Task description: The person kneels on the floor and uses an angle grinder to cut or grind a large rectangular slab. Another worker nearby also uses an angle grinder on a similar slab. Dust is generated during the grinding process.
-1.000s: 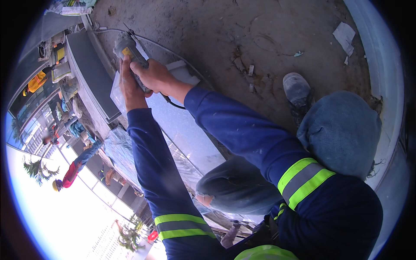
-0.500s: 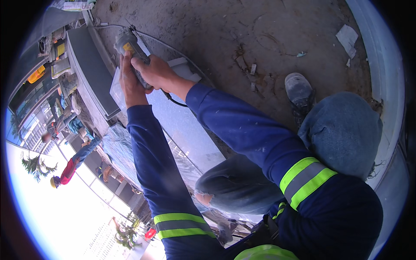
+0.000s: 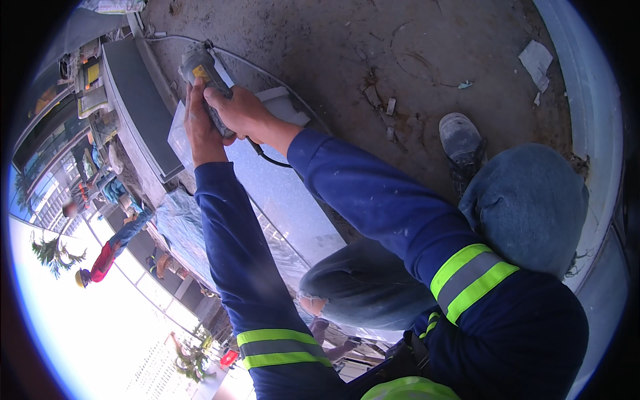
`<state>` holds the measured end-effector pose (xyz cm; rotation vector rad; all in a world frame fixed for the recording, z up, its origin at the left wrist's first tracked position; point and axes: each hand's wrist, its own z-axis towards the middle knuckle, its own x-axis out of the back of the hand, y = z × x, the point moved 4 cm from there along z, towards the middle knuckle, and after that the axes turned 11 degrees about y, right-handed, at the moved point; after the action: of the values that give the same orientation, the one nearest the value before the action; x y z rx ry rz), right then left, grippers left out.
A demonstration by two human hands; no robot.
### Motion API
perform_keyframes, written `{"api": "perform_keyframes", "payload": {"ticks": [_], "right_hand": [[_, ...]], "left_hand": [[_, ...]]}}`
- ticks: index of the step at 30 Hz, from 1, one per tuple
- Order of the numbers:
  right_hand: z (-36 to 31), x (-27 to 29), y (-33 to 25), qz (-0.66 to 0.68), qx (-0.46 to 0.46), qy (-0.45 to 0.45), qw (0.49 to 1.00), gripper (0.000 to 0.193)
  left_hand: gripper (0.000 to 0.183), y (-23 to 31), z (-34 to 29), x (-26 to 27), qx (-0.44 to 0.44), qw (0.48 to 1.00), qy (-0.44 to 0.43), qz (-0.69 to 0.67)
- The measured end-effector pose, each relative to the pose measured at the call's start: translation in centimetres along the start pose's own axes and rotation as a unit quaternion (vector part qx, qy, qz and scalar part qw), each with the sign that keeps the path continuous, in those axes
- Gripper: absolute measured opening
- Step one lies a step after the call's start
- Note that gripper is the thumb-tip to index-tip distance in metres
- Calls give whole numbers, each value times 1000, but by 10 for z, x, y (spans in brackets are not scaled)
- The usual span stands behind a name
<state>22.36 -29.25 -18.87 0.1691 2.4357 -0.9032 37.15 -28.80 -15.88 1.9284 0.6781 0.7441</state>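
Both hands are wrapped round a dusty grey angle grinder [image 3: 195,60] with a yellow label, held over the far end of a pale stone slab [image 3: 273,187]. My left hand [image 3: 200,127] grips its left side, fingers along the body near the label. From the right, my right hand [image 3: 241,112] closes round the grinder's body, thumb up. A black power cord [image 3: 270,159] leaves its rear end and bends under my right wrist. The disc's contact with the slab cannot be made out.
A long dark panel [image 3: 137,100] lies left of the slab. A pale cable [image 3: 267,72] curves across the dusty floor behind. Stone chips [image 3: 391,107] and a torn white sheet [image 3: 535,65] lie to the right. A person in red with a yellow helmet [image 3: 83,278] is far left.
My hands and the grinder stay almost in place, with only a slight shift. At the far left, an orange shape has gone from view.
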Motion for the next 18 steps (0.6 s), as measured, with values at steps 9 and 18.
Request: {"api": "perform_keyframes", "payload": {"ticks": [9,18], "right_hand": [[-12,3,5,31,-29,-14,999,73],[-20,7,9,24,-25,-4,999,78]], "left_hand": [[90,-3,-18,3,-4,999,30,23],[51,-11,-19,10,61,997,46,22]]}}
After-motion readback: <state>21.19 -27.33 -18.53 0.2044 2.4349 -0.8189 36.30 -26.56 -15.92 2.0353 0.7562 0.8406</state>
